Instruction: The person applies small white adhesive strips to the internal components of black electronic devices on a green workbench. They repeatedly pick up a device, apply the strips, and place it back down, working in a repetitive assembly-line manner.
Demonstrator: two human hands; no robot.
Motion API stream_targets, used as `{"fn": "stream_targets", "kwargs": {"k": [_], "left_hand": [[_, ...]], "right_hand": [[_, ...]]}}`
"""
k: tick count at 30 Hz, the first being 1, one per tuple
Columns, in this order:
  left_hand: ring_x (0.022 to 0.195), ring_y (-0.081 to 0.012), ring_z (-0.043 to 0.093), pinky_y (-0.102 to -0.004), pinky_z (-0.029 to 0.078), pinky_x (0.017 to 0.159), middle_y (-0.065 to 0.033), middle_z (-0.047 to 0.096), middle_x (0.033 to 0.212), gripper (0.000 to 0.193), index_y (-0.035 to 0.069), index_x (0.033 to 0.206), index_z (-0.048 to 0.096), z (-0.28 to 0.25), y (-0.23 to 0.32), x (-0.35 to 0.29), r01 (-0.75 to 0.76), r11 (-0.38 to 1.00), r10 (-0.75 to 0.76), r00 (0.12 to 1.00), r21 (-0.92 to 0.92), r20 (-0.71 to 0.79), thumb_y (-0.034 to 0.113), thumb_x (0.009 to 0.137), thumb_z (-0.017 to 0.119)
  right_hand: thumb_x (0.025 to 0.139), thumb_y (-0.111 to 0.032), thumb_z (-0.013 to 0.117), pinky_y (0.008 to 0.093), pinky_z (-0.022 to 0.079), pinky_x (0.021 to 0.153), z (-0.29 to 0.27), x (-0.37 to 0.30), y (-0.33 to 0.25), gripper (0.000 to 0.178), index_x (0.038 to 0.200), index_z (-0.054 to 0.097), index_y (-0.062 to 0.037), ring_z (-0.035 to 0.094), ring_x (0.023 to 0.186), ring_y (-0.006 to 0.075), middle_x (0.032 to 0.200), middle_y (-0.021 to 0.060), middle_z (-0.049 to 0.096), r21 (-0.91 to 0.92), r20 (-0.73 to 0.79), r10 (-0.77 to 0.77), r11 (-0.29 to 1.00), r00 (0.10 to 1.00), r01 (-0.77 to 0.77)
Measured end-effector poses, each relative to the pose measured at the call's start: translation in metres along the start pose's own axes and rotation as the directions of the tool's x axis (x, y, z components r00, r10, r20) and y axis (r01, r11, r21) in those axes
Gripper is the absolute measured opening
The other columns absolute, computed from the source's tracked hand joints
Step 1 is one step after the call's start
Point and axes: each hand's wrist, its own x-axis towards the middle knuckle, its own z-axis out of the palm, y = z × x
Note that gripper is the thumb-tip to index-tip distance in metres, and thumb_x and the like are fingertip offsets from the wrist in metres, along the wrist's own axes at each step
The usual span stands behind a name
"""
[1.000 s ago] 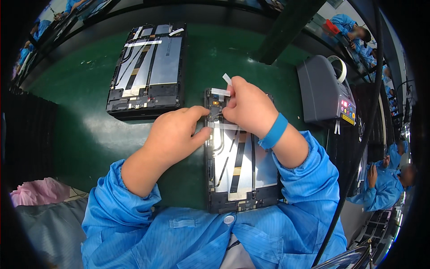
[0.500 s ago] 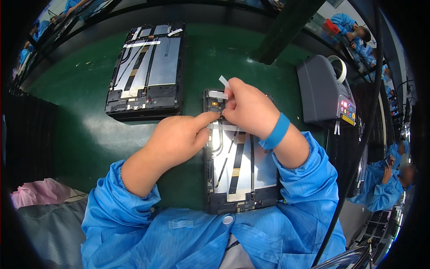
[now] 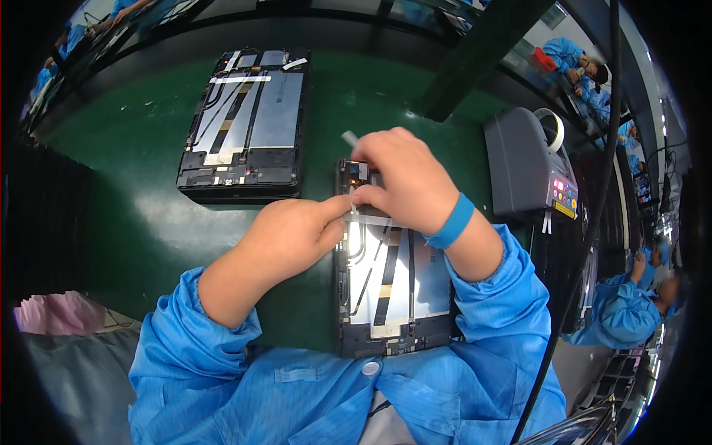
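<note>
An opened tablet [image 3: 430, 282] lies in front of me, its silver inner plate, dark cables and black edges exposed. My right hand [image 3: 408, 174] bends over its far end, fingers closed on a white tape strip [image 3: 349, 139] whose free end sticks out past the knuckles. The right thumb and the left index fingertip meet near the tablet's far left corner, by a small white piece [image 3: 354, 202]. My left hand [image 3: 285, 230] is curled, with its index finger reaching to that spot; whatever its other fingers hold is hidden. Another white strip [image 3: 378, 220] crosses the plate just below.
A stack of similar opened tablets [image 3: 241, 178] stands at the far left on the green table [image 3: 148, 252]. To the right is a grey tape dispenser [image 3: 523, 163] with a white roll. A dark post [image 3: 475, 63] rises behind; a black cable hangs at right. Co-workers in blue sit beyond.
My right hand has shifted slightly left and nearer me, its thumb now meeting the left index fingertip. The strip's free end has moved left. The left hand stays almost in place.
</note>
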Motion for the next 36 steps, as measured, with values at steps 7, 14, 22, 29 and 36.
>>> {"fn": "stream_targets", "kwargs": {"k": [7, 14, 22, 29, 36], "left_hand": [[0.064, -0.0341, 0.062, -0.0457, 0.048, 0.058, -0.0148, 0.062, 0.068, 0.021, 0.01, 0.103, 0.058, 0.002, -0.001, -0.001, -0.012, 1.0, 0.012, 1.0, -0.005, -0.024, 0.019, 0.086, 0.051], [0.067, -0.0336, 0.062, -0.0431, 0.049, 0.062, -0.0147, 0.063, 0.072, 0.032, 0.015, 0.115, 0.06, 0.002, -0.003, 0.0, 0.008, 0.998, -0.01, 1.0, -0.056, -0.026, 0.016, 0.083, 0.055], [0.067, -0.0331, 0.062, -0.043, 0.049, 0.062, -0.0148, 0.063, 0.073, 0.032, 0.015, 0.115, 0.06, 0.001, -0.001, -0.001, 0.035, 0.998, -0.035, 0.999, -0.056, -0.003, 0.016, 0.083, 0.055], [0.068, -0.0334, 0.062, -0.043, 0.049, 0.063, -0.0149, 0.063, 0.073, 0.033, 0.015, 0.115, 0.06, 0.001, 0.0, -0.001, 0.039, 0.998, -0.039, 0.999, -0.044, -0.004, 0.016, 0.083, 0.055], [0.068, -0.0332, 0.062, -0.0428, 0.049, 0.063, -0.0149, 0.063, 0.073, 0.032, 0.015, 0.114, 0.061, 0.003, 0.0, -0.001, 0.042, 0.998, -0.043, 0.999, -0.037, -0.024, 0.016, 0.083, 0.055]], "right_hand": [[0.075, -0.014, 0.073, 0.0306, 0.043, 0.075, 0.01, -0.011, 0.018, 0.016, 0.087, 0.066, -0.0059, 0.052, 0.082, 0.0191, 0.079, 0.0033, 0.057, 0.259, 0.065, 0.13, 0.955, 0.989, -0.143], [0.086, -0.02, 0.062, 0.0265, 0.044, 0.06, 0.0, -0.008, 0.022, 0.02, 0.084, 0.065, -0.0002, 0.053, 0.064, 0.0115, 0.069, 0.0048, 0.059, 0.53, 0.337, 0.364, 0.69, 0.869, -0.494], [0.082, -0.026, 0.059, 0.0331, 0.049, 0.061, 0.009, 0.002, 0.009, 0.029, 0.088, 0.067, 0.0021, 0.063, 0.062, 0.022, 0.069, 0.0138, 0.065, 0.089, 0.221, 0.579, 0.789, 0.785, -0.607], [0.079, -0.027, 0.058, 0.0368, 0.05, 0.062, 0.015, 0.002, 0.003, 0.029, 0.083, 0.067, 0.0005, 0.063, 0.062, 0.0291, 0.066, 0.0157, 0.063, -0.029, 0.125, 0.593, 0.804, 0.795, -0.594], [0.076, -0.026, 0.058, 0.0397, 0.049, 0.06, 0.017, 0.008, -0.002, 0.026, 0.075, 0.064, -0.001, 0.062, 0.061, 0.0316, 0.064, 0.0157, 0.061, -0.141, 0.109, 0.585, 0.81, 0.804, -0.57]]}}
